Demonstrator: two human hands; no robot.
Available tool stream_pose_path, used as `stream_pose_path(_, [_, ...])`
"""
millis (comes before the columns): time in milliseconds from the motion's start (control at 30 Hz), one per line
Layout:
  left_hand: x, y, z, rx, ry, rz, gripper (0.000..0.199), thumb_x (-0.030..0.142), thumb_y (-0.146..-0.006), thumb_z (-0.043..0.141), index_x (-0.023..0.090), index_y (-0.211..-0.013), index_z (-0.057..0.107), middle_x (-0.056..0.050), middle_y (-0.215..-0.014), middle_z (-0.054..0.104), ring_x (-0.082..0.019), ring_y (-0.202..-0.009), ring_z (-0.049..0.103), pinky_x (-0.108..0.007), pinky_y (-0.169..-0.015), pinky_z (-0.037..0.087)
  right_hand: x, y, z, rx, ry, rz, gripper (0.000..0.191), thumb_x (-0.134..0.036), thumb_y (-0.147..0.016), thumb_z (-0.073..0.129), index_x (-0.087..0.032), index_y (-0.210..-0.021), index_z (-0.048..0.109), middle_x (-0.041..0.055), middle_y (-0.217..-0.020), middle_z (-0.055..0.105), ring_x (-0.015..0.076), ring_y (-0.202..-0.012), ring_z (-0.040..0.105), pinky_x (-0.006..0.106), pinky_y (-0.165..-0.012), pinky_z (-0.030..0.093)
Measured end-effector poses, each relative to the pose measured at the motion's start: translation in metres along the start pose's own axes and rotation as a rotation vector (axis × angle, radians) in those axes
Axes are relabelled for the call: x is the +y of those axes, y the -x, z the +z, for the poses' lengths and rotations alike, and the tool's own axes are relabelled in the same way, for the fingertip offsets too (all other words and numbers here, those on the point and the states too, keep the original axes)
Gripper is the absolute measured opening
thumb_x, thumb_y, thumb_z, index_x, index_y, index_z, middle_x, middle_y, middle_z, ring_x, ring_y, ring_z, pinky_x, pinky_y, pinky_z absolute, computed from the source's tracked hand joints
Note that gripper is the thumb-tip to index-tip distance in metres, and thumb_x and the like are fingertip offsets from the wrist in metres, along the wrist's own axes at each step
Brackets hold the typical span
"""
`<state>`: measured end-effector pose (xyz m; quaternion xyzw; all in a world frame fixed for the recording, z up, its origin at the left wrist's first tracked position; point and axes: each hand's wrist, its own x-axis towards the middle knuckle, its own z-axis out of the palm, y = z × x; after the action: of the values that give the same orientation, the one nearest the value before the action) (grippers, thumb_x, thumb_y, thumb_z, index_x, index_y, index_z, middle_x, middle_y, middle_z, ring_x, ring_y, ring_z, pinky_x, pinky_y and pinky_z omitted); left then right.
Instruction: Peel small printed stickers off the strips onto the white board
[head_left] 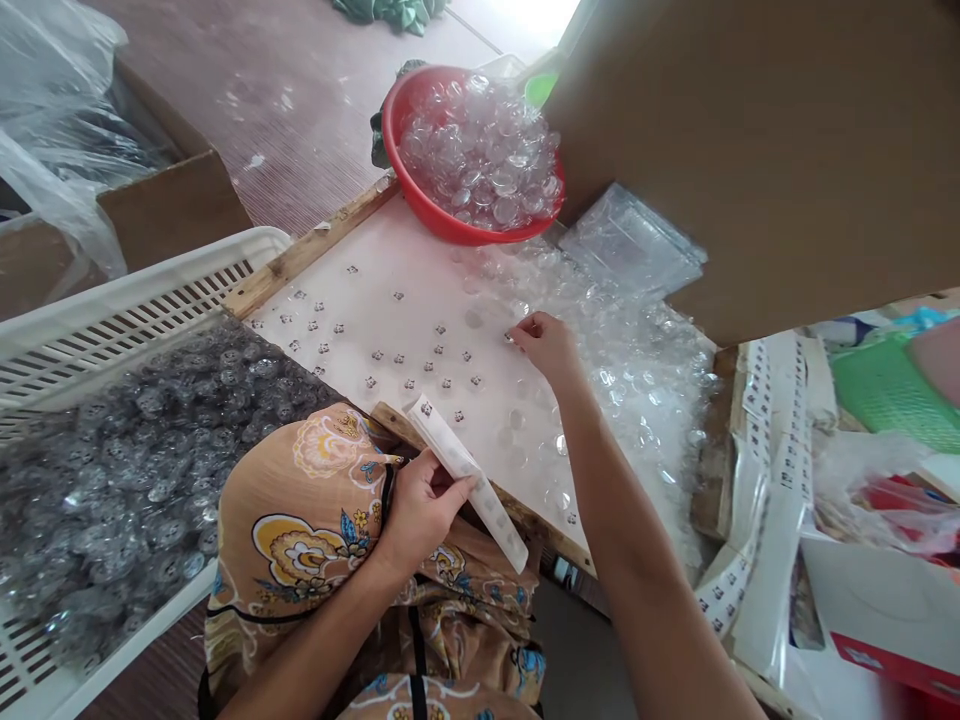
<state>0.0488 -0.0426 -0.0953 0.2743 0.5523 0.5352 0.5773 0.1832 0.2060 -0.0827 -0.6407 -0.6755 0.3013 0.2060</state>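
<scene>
My left hand (426, 505) pinches a white strip of stickers (480, 490) between thumb and fingers, over my lap at the board's front edge. One small black print shows at the strip's upper end. Over the middle of the white board (360, 320), my right hand (549, 345) is closed in a pinch. A small dark-printed sticker (509, 338) shows at its fingertips, close to the surface. Left of that hand, several clear discs with small black prints (439, 350) lie spread out. Plain clear round discs (637, 370) cover the right side of the board.
A red basin (472, 235) heaped with clear discs stands at the board's far edge, beside a large cardboard sheet (787, 150). On the left, a white plastic crate (135, 310) holds many printed pieces. More sticker strips (765, 480) hang at the right.
</scene>
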Motion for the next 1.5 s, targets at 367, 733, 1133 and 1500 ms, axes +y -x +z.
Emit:
stream_pose_path(367, [-0.001, 0.001, 0.000, -0.007, -0.004, 0.030, 0.014, 0.026, -0.073, 0.070, 0.016, -0.081, 0.066, -0.005, -0.077, 0.070, -0.019, -0.070, 0.066, -0.030, -0.068, 0.055, -0.012, 0.042, 0.028, -0.065, 0.061, -0.153, 0.007, -0.021, -0.073, 0.064, -0.022, -0.079, 0.061, 0.0006, -0.079, 0.066, 0.0160, -0.069, 0.061, 0.032, -0.073, 0.046])
stream_pose_path(733, [0.006, 0.000, 0.000, -0.004, -0.004, 0.020, 0.019, 0.028, -0.073, 0.071, 0.016, -0.086, 0.063, -0.001, -0.073, 0.066, -0.016, -0.066, 0.061, -0.027, -0.063, 0.050, -0.076, 0.129, 0.022, -0.380, -0.337, -0.338, 0.014, -0.034, -0.083, 0.065, -0.021, -0.087, 0.066, 0.0016, -0.078, 0.071, 0.0133, -0.069, 0.062, 0.027, -0.065, 0.049])
stream_pose_path(1133, [0.009, 0.000, 0.001, -0.021, -0.009, 0.011, 0.017, 0.028, -0.074, 0.069, 0.017, -0.082, 0.060, 0.001, -0.070, 0.062, -0.015, -0.063, 0.057, -0.025, -0.060, 0.047, -0.082, 0.137, 0.026, -0.382, -0.378, -0.316, 0.008, -0.028, -0.084, 0.066, -0.021, -0.087, 0.063, -0.0003, -0.077, 0.068, 0.0117, -0.066, 0.060, 0.026, -0.062, 0.049])
stream_pose_path(1500, [0.002, -0.001, 0.000, -0.008, -0.049, 0.009, 0.016, 0.028, -0.074, 0.070, 0.016, -0.084, 0.065, -0.003, -0.076, 0.070, -0.018, -0.070, 0.064, -0.028, -0.065, 0.052, -0.056, 0.106, -0.007, -0.032, -0.387, -0.314, 0.013, -0.037, -0.084, 0.062, -0.024, -0.082, 0.058, 0.0019, -0.081, 0.064, 0.0169, -0.077, 0.061, 0.033, -0.072, 0.051])
